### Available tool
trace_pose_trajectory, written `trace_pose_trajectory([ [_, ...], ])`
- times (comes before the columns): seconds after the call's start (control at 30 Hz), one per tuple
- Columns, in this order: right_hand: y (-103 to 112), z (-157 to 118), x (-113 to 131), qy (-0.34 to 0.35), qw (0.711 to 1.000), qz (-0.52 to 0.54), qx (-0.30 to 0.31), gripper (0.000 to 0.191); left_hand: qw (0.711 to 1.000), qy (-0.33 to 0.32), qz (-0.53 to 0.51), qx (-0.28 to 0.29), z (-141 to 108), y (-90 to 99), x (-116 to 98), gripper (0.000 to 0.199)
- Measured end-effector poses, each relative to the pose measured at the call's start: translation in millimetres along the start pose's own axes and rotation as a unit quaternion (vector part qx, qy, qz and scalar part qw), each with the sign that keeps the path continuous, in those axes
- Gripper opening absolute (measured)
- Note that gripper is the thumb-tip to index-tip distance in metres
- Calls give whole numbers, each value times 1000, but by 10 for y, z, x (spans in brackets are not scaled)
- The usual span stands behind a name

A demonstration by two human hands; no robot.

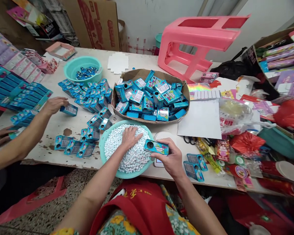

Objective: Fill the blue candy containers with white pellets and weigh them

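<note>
My left hand rests on small pale candies that fill a turquoise basin. Its fingers are stretched out, some tips partly sunk among the candies. In my right hand is a small blue candy box, gripped between thumb and fingers over the basin's right edge. A round dark opening shows in the box's end facing up, beside printed lettering. Two similar blue boxes stand right of my right hand. Partly hidden behind that hand is a white scale.
Behind the basin, a cardboard carton holds many blue boxes. More boxes stand in groups to the left, near a turquoise bowl of blue lids. A co-worker's hand touches a box there. A pink stool lies on the table.
</note>
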State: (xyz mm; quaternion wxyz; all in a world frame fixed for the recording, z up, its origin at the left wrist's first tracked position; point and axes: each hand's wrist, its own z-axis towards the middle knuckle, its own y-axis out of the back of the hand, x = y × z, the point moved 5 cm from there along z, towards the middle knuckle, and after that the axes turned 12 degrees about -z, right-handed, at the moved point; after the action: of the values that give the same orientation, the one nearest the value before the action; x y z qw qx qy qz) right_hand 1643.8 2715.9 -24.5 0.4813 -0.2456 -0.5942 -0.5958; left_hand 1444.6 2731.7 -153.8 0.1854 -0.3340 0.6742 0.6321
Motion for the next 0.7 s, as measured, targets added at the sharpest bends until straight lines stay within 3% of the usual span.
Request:
trace_pose_trajectory([
  [0.1, 19, 6, -11, -5, 1000, -21, -11, 42, 998, 4, 44, 37, -55, -45, 9, 38],
  [0.17, -19, 6, -38, -8, 999, -40, -8, 42, 999, 22, 31, 25, -90, 4, 72, 30],
  [0.27, -113, 10, -94, -9, 998, -64, 6, 41, 991, 73, -100, -56, -127, 135, 196, 20],
  [0.37, -197, 33, -132, -2, 995, -101, 12, 40, 951, 124, -258, -121, -171, 256, 223, 27],
  [0.47, -284, 72, -114, 16, 989, -143, 14, 43, 876, 166, -428, -149, -248, 397, 81, 34],
  [0.57, -422, 110, -31, 46, 982, -182, 33, 45, 733, 166, -640, -161, -338, 570, -201, 30],
  [0.6, -477, 121, 8, 59, 979, -192, 42, 45, 702, 151, -678, -157, -360, 635, -311, 28],
  [0.7, -626, 149, 123, 92, 971, -208, 69, 42, 660, 98, -730, -147, -406, 802, -572, 20],
])
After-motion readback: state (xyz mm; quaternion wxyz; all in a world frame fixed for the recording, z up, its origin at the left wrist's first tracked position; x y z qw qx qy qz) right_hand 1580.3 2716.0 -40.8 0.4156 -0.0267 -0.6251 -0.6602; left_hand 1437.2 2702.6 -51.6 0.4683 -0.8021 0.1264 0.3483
